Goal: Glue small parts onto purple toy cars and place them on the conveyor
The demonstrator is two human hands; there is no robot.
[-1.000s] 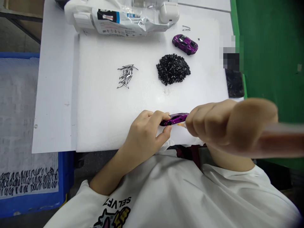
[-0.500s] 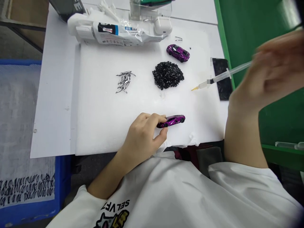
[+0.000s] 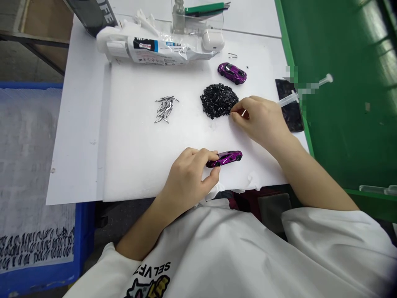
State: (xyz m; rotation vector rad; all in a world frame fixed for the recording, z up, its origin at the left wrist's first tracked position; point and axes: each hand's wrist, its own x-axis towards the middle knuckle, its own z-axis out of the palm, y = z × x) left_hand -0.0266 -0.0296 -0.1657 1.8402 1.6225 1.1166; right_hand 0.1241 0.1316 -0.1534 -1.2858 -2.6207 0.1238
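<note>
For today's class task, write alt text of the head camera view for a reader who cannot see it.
On a white foam board, the left hand grips a glossy purple toy car, while the right hand sits beside a heap of small black pieces. A second purple car and a cluster of thin black-and-silver strips lie nearby.

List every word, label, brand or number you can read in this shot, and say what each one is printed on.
"SELVE", then a cut-off letter: dark capitals on the white T-shirt, upside down in this view.
"OFE", possibly part of a longer word: white capitals on the dark upright box at the top left.
The foil-and-plastic packet has several lines of print, all too small to read.
</note>
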